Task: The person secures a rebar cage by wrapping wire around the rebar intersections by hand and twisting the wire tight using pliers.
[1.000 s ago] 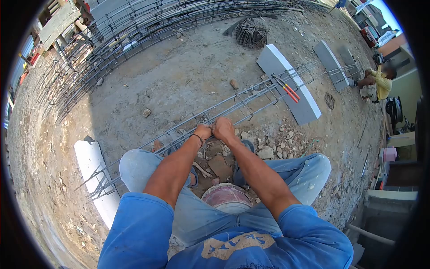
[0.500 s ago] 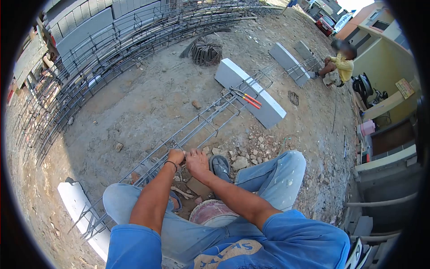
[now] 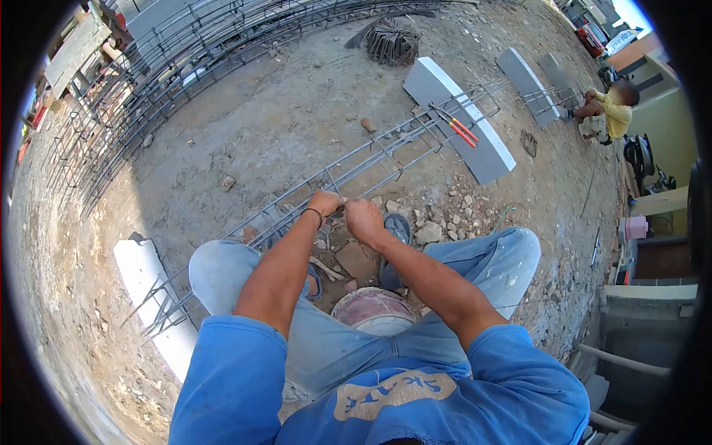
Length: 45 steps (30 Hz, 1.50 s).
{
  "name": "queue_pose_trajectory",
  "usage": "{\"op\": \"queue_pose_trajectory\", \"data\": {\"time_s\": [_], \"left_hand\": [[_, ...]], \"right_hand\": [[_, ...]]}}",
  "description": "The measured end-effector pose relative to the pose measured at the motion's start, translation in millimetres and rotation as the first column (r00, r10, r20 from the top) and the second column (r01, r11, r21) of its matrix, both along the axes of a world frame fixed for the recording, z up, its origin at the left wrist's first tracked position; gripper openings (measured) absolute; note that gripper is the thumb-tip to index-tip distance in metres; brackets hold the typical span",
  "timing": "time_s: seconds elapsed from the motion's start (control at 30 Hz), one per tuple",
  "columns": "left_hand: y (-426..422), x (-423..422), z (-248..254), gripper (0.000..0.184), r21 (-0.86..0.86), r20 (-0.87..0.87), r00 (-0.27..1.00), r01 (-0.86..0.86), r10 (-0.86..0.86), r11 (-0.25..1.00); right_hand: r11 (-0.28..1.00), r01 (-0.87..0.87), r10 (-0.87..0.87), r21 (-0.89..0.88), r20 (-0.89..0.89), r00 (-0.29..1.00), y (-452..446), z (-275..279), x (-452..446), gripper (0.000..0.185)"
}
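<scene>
A long steel rebar cage (image 3: pixel 386 154) runs diagonally in front of me, past my left knee, propped on pale blocks at both ends. My left hand (image 3: pixel 326 202), with a dark band at the wrist, is closed at the cage's near side. Right beside it my right hand (image 3: pixel 363 221) is curled into a fist, the knuckles upward. Whatever the fingers pinch is hidden or too thin to make out. Pincers with red handles (image 3: pixel 463 132) rest on the far part of the cage, over the far block (image 3: pixel 489 157). Under the near end lies a white block (image 3: pixel 148 289).
An upturned bucket (image 3: pixel 374 308) is between my legs. Broken stones (image 3: pixel 430 233) litter the ground near my foot. Bundled steel rings (image 3: pixel 393 43) and stacked cages (image 3: pixel 222 55) lie farther back. At right, another person in yellow (image 3: pixel 617 113) squats by more blocks.
The view has shifted, so the scene sits farther right and higher. My right hand's fingers, earlier laid over the bar, are now curled into a fist beside the left hand.
</scene>
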<state>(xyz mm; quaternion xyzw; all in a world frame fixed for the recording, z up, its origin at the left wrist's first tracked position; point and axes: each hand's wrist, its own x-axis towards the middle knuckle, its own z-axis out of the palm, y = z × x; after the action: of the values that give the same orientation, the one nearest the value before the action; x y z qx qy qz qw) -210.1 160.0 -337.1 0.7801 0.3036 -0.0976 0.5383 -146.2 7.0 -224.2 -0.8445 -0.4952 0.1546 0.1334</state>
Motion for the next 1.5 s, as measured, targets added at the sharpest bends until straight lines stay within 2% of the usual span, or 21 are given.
{"op": "queue_pose_trajectory", "data": {"time_s": [0.1,0.17,0.2,0.23,0.27,0.3,0.37,0.47,0.53,0.6,0.63,0.67,0.7,0.9,1.13,1.23,1.33,1.4,1.43,1.47,1.5], "left_hand": [[-2.7,-1.8,1.1,0.036,0.107,-0.042,0.999,0.016,-0.011,0.994],[-3.3,1.0,-1.5,0.023,-0.044,-0.012,0.993,-0.117,0.116,0.992],[-1.8,4.4,-25.6,0.017,-0.139,0.03,0.982,-0.181,0.187,0.974],[-1.2,6.7,-33.3,0.012,-0.233,0.066,0.964,-0.237,0.258,0.943],[-1.8,6.8,-41.4,0.011,-0.261,0.023,0.958,-0.271,0.286,0.927],[-2.4,6.4,-35.2,0.011,-0.273,0.001,0.955,-0.287,0.298,0.918],[-3.2,5.8,-21.8,0.013,-0.277,-0.029,0.949,-0.311,0.315,0.909],[-0.9,3.5,-21.1,0.015,-0.266,-0.025,0.949,-0.31,0.315,0.913],[-4.6,-0.8,-17.9,0.016,-0.269,-0.021,0.951,-0.304,0.31,0.914],[-6.7,0.8,-7.7,0.017,-0.317,-0.062,0.929,-0.365,0.365,0.876],[-8.6,0.7,8.8,0.017,-0.316,-0.061,0.93,-0.363,0.363,0.876],[-11.9,-1.2,25.1,0.017,-0.41,-0.115,0.902,-0.425,0.417,0.807],[-14.0,-1.7,39.2,0.017,-0.493,-0.175,0.869,-0.484,0.462,0.723],[-14.0,-2.4,46.6,0.017,-0.483,-0.194,0.866,-0.493,0.461,0.723],[-12.7,-2.8,25.8,0.019,-0.449,-0.132,0.871,-0.479,0.474,0.755],[-4.4,-2.0,-15.3,0.029,-0.2,-0.033,0.948,-0.317,0.317,0.927],[-4.6,0.5,-28.3,0.036,-0.248,-0.064,0.939,-0.342,0.337,0.906],[-5.0,0.0,-31.7,0.034,-0.305,-0.062,0.931,-0.36,0.359,0.882],[-6.1,-1.2,-26.7,0.034,-0.301,-0.059,0.932,-0.358,0.357,0.884],[-6.8,-2.5,-21.9,0.033,-0.253,-0.036,0.933,-0.355,0.358,0.9],[-7.7,-3.9,-16.7,0.032,-0.204,-0.014,0.934,-0.351,0.356,0.914]], "right_hand": [[0.988,0.136,-0.129,0.079,-0.091,0.987,-1.5,-45.8,18.4,0.012],[0.919,0.367,-0.287,0.141,-0.399,0.871,-2.7,-56.4,30.0,0.006],[0.836,0.549,-0.389,0.004,-0.7,0.598,-2.5,-60.2,29.7,0.013],[0.837,0.547,-0.391,0.001,-0.699,0.599,-3.2,-58.8,28.9,0.013],[0.739,0.656,-0.419,-0.156,-0.868,0.266,-4.9,-57.7,27.7,0.015],[0.591,0.727,-0.413,-0.348,-0.906,-0.098,-6.4,-56.3,26.5,0.016],[0.492,0.715,-0.333,-0.497,-0.866,-0.372,-9.7,-62.6,22.5,0.014],[0.493,0.744,-0.282,-0.451,-0.892,-0.354,-14.6,-71.9,9.9,0.01],[0.545,0.773,-0.291,-0.325,-0.938,-0.19,-19.0,-70.4,5.6,0.008],[0.632,0.761,-0.324,-0.143,-0.942,0.092,-22.3,-66.8,5.4,0.006],[0.712,0.702,-0.34,0.005,-0.873,0.351,-24.1,-63.4,6.0,0.004],[0.772,0.623,-0.35,0.128,-0.732,0.584,-26.1,-60.2,6.7,0.003],[0.895,0.349,-0.257,0.278,-0.319,0.912,-27.9,-56.9,7.2,0.006],[0.944,0.108,-0.111,0.312,-0.007,0.994,-28.6,-48.5,1.7,0.008],[0.929,-0.083,-0.002,0.36,0.23,0.973,-24.7,-55.5,4.3,0.005],[0.952,-0.102,0.035,0.288,0.229,0.973,-17.1,-49.9,5.2,0.004],[0.971,0.099,-0.122,0.217,0.097,0.988,-8.4,-46.2,-1.3,0.006],[0.867,0.497,-0.451,0.041,-0.362,0.816,-3.1,-43.2,-5.9,0.014],[0.865,0.499,-0.451,0.046,-0.363,0.815,-0.1,-54.7,-5.5,0.014],[0.662,0.737,-0.563,-0.137,-0.74,0.368,4.6,-66.8,-4.5,0.016],[0.449,0.785,-0.459,-0.427,-0.864,-0.208,7.6,-70.0,-4.5,0.018]]}}
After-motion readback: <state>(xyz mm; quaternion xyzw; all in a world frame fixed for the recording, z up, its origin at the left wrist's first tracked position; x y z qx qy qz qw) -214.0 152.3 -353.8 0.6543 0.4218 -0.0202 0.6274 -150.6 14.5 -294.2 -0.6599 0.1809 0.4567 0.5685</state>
